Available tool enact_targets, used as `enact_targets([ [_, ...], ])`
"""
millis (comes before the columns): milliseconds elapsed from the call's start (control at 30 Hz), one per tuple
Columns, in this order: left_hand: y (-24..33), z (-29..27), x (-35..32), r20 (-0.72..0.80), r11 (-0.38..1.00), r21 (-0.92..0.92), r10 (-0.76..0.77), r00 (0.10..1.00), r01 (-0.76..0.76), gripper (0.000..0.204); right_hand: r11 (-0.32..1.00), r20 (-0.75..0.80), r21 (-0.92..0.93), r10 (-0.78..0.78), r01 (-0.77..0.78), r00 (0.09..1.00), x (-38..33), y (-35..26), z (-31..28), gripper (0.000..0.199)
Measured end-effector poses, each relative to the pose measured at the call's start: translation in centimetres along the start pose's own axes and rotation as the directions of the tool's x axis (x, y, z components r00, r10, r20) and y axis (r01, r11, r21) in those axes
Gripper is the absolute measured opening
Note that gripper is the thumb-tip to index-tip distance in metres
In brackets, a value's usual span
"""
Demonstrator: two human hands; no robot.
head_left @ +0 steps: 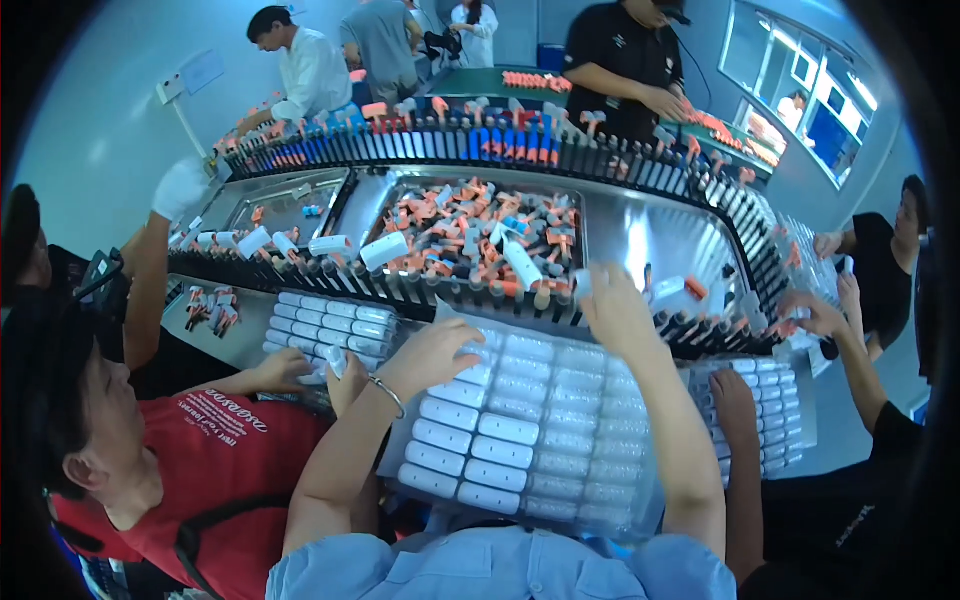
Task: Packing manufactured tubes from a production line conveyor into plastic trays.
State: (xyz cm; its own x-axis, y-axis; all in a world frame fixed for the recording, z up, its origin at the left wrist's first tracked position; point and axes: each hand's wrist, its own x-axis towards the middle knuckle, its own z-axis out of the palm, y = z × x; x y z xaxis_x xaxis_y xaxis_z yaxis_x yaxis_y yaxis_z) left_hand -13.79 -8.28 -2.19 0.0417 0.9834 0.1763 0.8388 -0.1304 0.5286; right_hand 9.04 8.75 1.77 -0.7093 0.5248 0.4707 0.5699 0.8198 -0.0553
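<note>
A clear plastic tray [572, 465] lies in front of me, its rows of pockets partly filled with white oblong cases [501, 452]; the pockets on the right look empty. My left hand [437, 352], with a bracelet at the wrist, hovers over the tray's far left corner. Its curved fingers are apart, with nothing visible in them. Beyond the tray's far edge, my right hand [615, 308] reaches to the row of black holders [450, 292]. Its fingers are closed around a small white piece [583, 284], mostly hidden by the hand.
Orange, grey and white parts [480, 225] are heaped in a metal basin [640, 225] inside the loop of holders. Co-workers sit close on both sides, one in a red shirt [230, 450] at my left. More filled trays [335, 325] lie beside mine; others stand across the line.
</note>
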Motion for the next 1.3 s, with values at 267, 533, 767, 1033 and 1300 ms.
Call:
enact_targets([
  [267, 1.0, -0.3, -1.1, 0.164, 0.985, 0.162, 0.034, 0.986, -0.061, 0.031, 0.884, 0.297, 0.32, -0.435, 0.34, 0.85, -8.4, -9.8, 0.0, 0.017],
  [533, 0.0, -0.8, -0.3, 0.148, 0.991, -0.039, 0.133, 0.98, -0.128, 0.03, 0.892, 0.316, 0.333, -0.41, 0.304, 0.856, -8.4, -10.7, 1.0, 0.016],
  [767, 2.3, 0.8, 3.0, -0.122, 0.941, -0.339, -0.049, 0.991, 0.005, 0.029, 0.834, 0.481, 0.483, 0.003, -0.268, 0.877, -7.1, -5.4, -3.9, 0.023],
  [1033, 1.0, 5.2, 3.9, -0.143, 0.916, -0.4, -0.07, 0.987, 0.007, 0.044, 0.994, 0.043, -0.062, 0.097, -0.095, 0.994, -3.7, 8.2, -1.2, 0.022],
  [1300, 0.5, 4.9, 2.1, -0.149, 0.887, -0.46, -0.118, 0.982, 0.037, 0.042, 0.998, 0.311, -0.066, 0.031, -0.011, 0.95, 1.0, 5.4, 5.7, 0.026],
])
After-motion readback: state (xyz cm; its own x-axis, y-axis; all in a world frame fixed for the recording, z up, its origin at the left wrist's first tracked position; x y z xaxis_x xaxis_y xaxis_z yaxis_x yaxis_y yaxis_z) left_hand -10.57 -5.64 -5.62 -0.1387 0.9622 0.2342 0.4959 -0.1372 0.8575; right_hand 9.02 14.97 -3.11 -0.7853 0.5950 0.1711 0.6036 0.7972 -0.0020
